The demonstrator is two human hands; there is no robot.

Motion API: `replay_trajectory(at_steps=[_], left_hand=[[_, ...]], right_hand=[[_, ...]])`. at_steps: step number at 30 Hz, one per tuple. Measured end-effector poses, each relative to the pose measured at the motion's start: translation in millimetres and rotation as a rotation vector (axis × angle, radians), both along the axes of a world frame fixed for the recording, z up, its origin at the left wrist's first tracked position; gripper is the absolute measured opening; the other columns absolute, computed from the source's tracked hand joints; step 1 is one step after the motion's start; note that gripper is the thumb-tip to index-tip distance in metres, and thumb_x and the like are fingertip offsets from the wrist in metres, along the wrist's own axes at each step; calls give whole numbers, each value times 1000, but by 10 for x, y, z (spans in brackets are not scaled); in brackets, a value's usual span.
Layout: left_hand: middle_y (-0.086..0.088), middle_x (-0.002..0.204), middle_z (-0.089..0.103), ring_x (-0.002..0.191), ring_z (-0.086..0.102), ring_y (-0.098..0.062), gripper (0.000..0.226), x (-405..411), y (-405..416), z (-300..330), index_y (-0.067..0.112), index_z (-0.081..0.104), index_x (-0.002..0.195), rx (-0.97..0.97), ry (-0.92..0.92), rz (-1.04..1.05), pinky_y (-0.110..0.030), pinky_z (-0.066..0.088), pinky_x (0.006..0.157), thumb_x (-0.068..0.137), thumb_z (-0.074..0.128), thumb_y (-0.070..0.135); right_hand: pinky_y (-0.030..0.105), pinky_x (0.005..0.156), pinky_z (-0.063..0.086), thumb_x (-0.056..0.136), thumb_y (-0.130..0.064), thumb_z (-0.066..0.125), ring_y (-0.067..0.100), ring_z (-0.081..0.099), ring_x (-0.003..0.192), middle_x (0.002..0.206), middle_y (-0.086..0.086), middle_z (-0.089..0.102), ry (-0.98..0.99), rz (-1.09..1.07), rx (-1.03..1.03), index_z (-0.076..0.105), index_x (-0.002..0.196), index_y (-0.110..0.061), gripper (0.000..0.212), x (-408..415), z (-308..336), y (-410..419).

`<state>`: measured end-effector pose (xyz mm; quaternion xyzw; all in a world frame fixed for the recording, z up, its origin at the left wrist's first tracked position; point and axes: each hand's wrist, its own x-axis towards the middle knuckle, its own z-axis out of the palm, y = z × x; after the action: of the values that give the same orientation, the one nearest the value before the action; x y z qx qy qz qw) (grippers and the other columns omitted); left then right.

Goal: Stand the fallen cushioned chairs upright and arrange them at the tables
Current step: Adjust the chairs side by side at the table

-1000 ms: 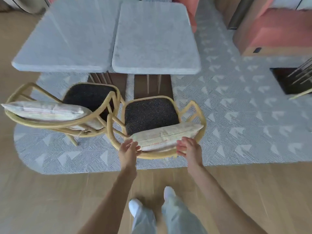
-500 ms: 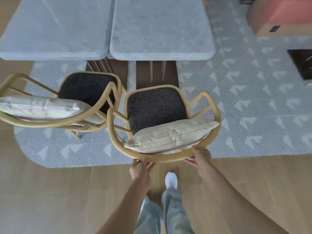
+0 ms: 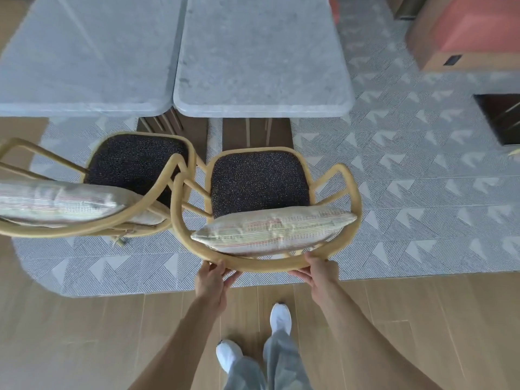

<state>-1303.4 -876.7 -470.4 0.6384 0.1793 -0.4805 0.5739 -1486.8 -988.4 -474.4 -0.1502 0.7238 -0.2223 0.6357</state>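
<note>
Two yellow rattan chairs stand upright facing two grey stone tables. The right chair [image 3: 346, 175] has a dark speckled seat and a striped cushion [image 3: 274, 230] leaning on its back. My left hand [image 3: 211, 281] and my right hand [image 3: 318, 273] both grip its curved back rail from behind. It faces the right table [image 3: 261, 57]. The left chair [image 3: 174, 170] also carries a striped cushion [image 3: 56, 202] and faces the left table [image 3: 84, 57]. The two chairs' armrests touch or overlap.
A patterned grey rug [image 3: 408, 198] lies under tables and chairs, its edge just ahead of my feet on the wooden floor [image 3: 84, 333]. A wooden bench with orange upholstery [image 3: 464, 32] is at the far right. A dark table base [image 3: 498, 116] sits at the right edge.
My hands left the cushion and took hold of the right chair's back rail. The chair and tables now appear closer to me.
</note>
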Motion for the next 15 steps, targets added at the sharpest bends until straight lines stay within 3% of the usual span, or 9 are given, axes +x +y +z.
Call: replay_trajectory(at_steps=[3,8,11,15], left_hand=[[-19,121,64,103,66,-32,30,84,-191,-16,1,55,130,-22,-7,-33,-35,63,64,101,48,-2],[-19,115,64,97,67,-31,26,180,-497,-22,0,55,125,-37,-18,-46,-40,59,73,101,46,-3],[-19,107,65,93,67,-34,30,205,-588,-64,-3,56,126,-11,8,-18,-46,58,77,97,50,-3],[-26,119,64,101,67,-38,30,203,-628,-86,-8,54,127,47,-11,-26,-49,56,81,100,54,6]], right_hand=[[48,79,62,95,-2,64,29,75,69,92,21,72,-36,-31,-19,61,118,8,26,34,15,-144],[48,83,59,97,3,59,36,71,90,107,26,67,-126,38,0,55,125,9,28,35,108,-429],[48,85,60,98,2,58,35,72,86,110,27,66,-116,91,36,55,122,9,25,14,68,-512],[45,85,60,98,2,59,32,72,78,99,22,67,-89,139,49,57,115,10,19,-9,17,-544]])
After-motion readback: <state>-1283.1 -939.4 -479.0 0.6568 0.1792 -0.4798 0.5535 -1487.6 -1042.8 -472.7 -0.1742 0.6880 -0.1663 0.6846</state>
